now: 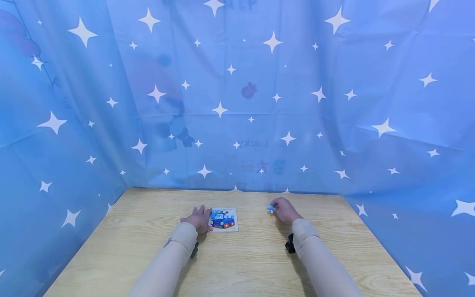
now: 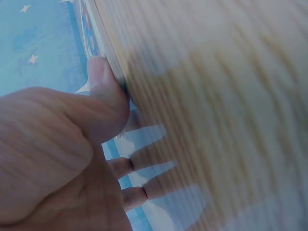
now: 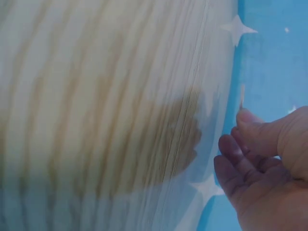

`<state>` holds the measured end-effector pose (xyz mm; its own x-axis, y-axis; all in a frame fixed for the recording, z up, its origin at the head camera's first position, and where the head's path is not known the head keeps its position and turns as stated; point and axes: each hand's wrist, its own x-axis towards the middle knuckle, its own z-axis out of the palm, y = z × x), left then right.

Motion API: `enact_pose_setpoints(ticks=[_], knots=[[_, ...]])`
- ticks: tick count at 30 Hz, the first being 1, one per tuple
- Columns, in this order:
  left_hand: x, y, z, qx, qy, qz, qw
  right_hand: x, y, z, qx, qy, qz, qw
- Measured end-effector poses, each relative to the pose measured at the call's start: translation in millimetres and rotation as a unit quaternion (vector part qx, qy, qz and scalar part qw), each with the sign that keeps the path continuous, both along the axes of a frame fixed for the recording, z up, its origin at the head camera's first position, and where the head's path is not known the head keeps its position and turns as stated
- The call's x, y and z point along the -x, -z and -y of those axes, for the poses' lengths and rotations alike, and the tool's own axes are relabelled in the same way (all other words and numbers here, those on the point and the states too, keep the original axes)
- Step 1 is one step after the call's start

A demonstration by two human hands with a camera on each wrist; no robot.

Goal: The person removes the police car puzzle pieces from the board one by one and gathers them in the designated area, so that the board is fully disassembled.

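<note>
Left hand point(image 1: 198, 219): lay spread, touching the picture board point(image 1: 224, 221)
Right hand point(image 1: 285, 210): pinched a blue piece point(image 1: 271, 209), right of the board
Piece step: looked like picking up
Next move: probably needed careful matching

Two hands point(image 1: 198, 220) point(image 1: 285, 210), two pale sleeves point(image 1: 163, 262) point(image 1: 320, 260), two black wrist devices point(image 1: 194, 250) point(image 1: 290, 244). One wooden surface point(image 1: 245, 266). One square picture board point(image 1: 231, 229), one blue vehicle point(image 1: 221, 220) printed on it. One small blue piece point(image 1: 271, 209), probably, though it is partly covered. Starry blue cloth point(image 1: 245, 53) on three sides.
</note>
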<state>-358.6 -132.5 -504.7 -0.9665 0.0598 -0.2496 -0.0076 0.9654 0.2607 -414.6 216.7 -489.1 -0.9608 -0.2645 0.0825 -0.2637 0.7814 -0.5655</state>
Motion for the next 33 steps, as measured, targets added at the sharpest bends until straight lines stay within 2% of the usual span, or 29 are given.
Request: enact_pose_setpoints(ticks=[4,9,16,25,29,33], knots=[[2.9,5.7,2.8,0.000,0.003,-0.007,1.0000,-0.5,0.4,-5.8,0.006,-0.002,-0.002,1.0000],[0.5,3.4,2.9,0.003,0.004,-0.006,1.0000,0.3,-0.1,-13.0,0.006,-0.005,0.000,1.0000],[-10.9,-13.6,-0.5,-0.007,0.001,0.002,1.0000,4.4,0.8,-22.9,0.002,-0.006,0.005,1.0000],[-16.0,-24.0,-1.1,-0.012,0.001,0.012,0.9999,2.8,1.1,-29.6,-0.012,0.002,0.003,0.9999],[-14.0,-21.6,-0.8,-0.011,0.002,0.013,0.9999,2.4,0.3,-34.6,-0.006,0.006,0.009,0.9999],[-8.0,-10.8,0.6,0.000,0.006,0.004,1.0000,3.5,0.1,-40.9,-0.004,0.010,0.015,0.9998]])
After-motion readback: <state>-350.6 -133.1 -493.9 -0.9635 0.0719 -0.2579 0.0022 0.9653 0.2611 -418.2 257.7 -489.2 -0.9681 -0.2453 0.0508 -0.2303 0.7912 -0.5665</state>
